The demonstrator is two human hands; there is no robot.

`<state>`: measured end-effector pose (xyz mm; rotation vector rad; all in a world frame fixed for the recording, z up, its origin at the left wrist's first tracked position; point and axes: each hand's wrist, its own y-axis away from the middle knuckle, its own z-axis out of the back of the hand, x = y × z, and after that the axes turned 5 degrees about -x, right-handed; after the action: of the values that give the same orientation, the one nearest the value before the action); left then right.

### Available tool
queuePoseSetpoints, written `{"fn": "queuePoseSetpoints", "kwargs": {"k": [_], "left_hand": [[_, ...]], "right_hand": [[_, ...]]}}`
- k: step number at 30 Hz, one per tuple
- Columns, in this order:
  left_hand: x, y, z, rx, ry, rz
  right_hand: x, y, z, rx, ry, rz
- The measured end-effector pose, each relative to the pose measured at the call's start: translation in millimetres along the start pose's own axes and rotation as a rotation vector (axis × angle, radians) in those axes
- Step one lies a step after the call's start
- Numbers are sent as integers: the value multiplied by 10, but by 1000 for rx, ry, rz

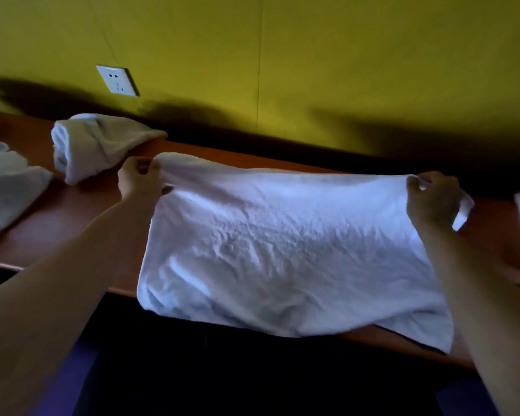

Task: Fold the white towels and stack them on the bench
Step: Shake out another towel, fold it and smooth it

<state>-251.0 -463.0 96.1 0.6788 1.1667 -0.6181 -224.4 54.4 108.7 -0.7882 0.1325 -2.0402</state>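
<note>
Left hand (138, 178) and right hand (433, 199) each pinch a far corner of the white towel (282, 250) spread over the worktop (81, 211), near edge overhanging; soft, light, limp cloth, best held at corners.

towel (282, 250): white, plain, in my hands
bench (72, 211): reddish-brown
wall (312, 70): mustard yellow
socket (117, 80): white
</note>
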Motion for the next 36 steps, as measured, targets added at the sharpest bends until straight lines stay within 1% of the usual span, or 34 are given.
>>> {"fn": "queuePoseSetpoints", "kwargs": {"k": [6,7,9,10,12,13,14,15,17,20,22,23,25,32,36], "left_hand": [[240,-360,-468,-79,-124,-90],[283,-401,-508,-69,-163,-118],[389,-455,-578,40,-332,-181],[436,-393,-593,133,-444,-233],[568,-163,-638,275,-623,-444],[626,5,-670,307,-697,-582],[667,254,-699,316,-763,-680],[762,503,-744,318,-808,-718],[921,1072,-817,312,-887,-742],[1221,1779,-799,332,-1039,-751],[1396,1944,-738,360,-1095,-707],[1456,1940,-724,372,-1119,-693],[1506,1840,-751,383,-1142,-690],[1330,1194,-903,402,-1172,-706],[1346,1194,-887,390,-1159,-707]], "right_hand": [[-166,-325,-662,42,31,28],[-198,-347,-729,67,31,41],[-262,-324,-806,163,1,102],[-305,-272,-821,210,-4,142],[-414,-74,-833,243,42,257],[-472,73,-830,237,68,323],[-516,245,-812,231,79,387],[-551,421,-794,238,77,438],[-606,758,-726,280,100,475],[-735,1161,-602,333,189,464],[-792,1310,-546,466,260,422],[-810,1339,-547,531,279,396],[-789,1328,-582,572,294,370],[-471,1277,-867,551,273,324],[-449,1283,-870,508,225,335]]}}
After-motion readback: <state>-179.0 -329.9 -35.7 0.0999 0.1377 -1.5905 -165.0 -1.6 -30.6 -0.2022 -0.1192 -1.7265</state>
